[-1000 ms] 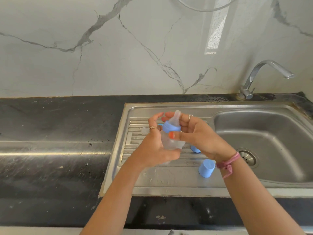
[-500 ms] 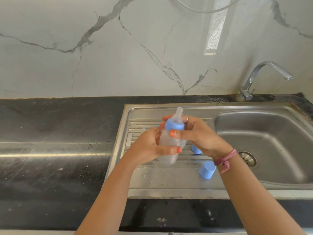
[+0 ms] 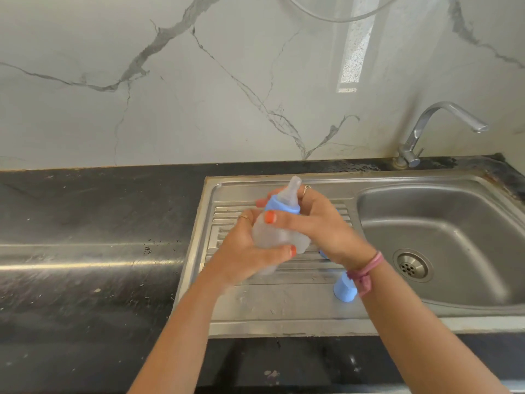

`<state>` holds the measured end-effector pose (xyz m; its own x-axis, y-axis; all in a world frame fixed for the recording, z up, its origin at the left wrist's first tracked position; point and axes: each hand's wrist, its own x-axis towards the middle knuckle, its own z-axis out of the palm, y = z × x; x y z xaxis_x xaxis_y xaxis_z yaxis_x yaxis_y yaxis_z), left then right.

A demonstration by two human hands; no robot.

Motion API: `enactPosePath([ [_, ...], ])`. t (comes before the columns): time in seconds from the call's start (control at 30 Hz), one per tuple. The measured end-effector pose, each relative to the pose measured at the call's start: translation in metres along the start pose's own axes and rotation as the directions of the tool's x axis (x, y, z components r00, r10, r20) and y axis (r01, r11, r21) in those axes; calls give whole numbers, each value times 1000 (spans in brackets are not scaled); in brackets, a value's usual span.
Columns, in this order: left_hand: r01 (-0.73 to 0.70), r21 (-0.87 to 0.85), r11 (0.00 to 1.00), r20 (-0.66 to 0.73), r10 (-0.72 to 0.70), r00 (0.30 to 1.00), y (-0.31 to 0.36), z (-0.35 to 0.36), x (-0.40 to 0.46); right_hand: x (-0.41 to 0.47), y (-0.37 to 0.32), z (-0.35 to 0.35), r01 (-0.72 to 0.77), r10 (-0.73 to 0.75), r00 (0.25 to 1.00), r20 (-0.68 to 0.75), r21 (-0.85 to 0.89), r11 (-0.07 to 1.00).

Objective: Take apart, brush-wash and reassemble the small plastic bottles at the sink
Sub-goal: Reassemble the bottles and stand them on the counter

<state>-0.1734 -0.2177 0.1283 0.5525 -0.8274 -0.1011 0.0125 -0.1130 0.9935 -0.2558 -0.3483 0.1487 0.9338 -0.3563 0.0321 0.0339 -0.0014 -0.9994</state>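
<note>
Above the sink's ribbed drainboard (image 3: 284,305) I hold a small clear plastic bottle (image 3: 272,234). My left hand (image 3: 241,251) wraps around its body, thumb across the front. My right hand (image 3: 315,223) grips the blue screw collar (image 3: 281,206) at the neck, where a clear teat (image 3: 292,186) points up and slightly away. A blue cap (image 3: 343,290) lies on the drainboard, partly behind my right wrist. Another blue piece (image 3: 322,253) peeks out under my right hand, mostly hidden.
The steel basin (image 3: 443,237) with its drain (image 3: 412,265) lies to the right, and a chrome tap (image 3: 443,123) stands behind it. Black countertop (image 3: 85,251) stretches left of the sink. A marble-patterned wall (image 3: 199,81) backs everything.
The bottle has tilted, its teat end now leaning further from me. My left hand has slid lower around the bottle's body, and my right hand stays on the blue collar.
</note>
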Motion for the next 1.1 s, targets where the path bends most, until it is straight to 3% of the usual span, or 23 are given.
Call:
enactPosePath([
  [0.07, 131, -106, 986, 350, -86, 933, 6, -12, -2, 1, -2, -9, -40, 15, 975, 223, 109, 993],
  [0.13, 271, -225, 936, 603, -84, 793, 6, -22, 1, 1, -4, -9, -67, -1, 951, 310, 210, 975],
  [0.2, 369, -303, 879, 739, -28, 673, 4, -23, 5, 2, -9, -5, -58, -24, 945, 326, 240, 969],
  [0.23, 363, -300, 882, 744, -22, 667, 4, -20, 6, 3, -12, -4, -43, -30, 948, 316, 220, 975],
  [0.3, 306, -266, 914, 660, -58, 749, 7, -8, 5, 8, -16, -2, -13, -38, 965, 258, 193, 981],
  [0.4, 192, -176, 965, 402, -108, 909, 17, 6, 5, 10, -22, -2, -15, -10, 994, 106, 239, 971],
  [0.53, -20, 70, 997, 59, 16, 998, 15, 23, 11, 2, -21, 9, 73, -44, 982, -183, 151, 986],
  [0.67, 13, 445, 895, -297, 133, 946, 2, 47, 15, -1, -9, 21, 153, -145, 865, -481, -23, 988],
  [0.73, 25, 471, 882, -364, 168, 916, -3, 57, 12, -4, -3, 24, 161, -187, 828, -528, -96, 982],
  [0.8, 6, 435, 900, -350, 164, 922, -9, 62, 7, -13, 1, 12, 117, -173, 888, -427, -155, 981],
  [0.87, -37, 429, 903, -263, 164, 951, -13, 56, 4, -30, -3, -17, 84, -114, 986, -119, -232, 969],
  [0.9, -31, 387, 922, -247, 136, 959, -15, 50, 4, -43, -6, -35, 66, -73, 997, -17, -263, 963],
  [0.97, 21, 251, 968, -280, 52, 959, -22, 34, 5, -65, 1, -69, -36, -8, 992, -124, -342, 939],
  [1.03, 86, 240, 967, -348, 3, 938, -30, 21, 8, -72, 31, -94, -226, 18, 943, -333, -598, 769],
  [1.1, 135, 249, 959, -400, -25, 916, -36, 19, 7, -75, 74, -101, -327, 145, 944, -297, -771, 547],
])
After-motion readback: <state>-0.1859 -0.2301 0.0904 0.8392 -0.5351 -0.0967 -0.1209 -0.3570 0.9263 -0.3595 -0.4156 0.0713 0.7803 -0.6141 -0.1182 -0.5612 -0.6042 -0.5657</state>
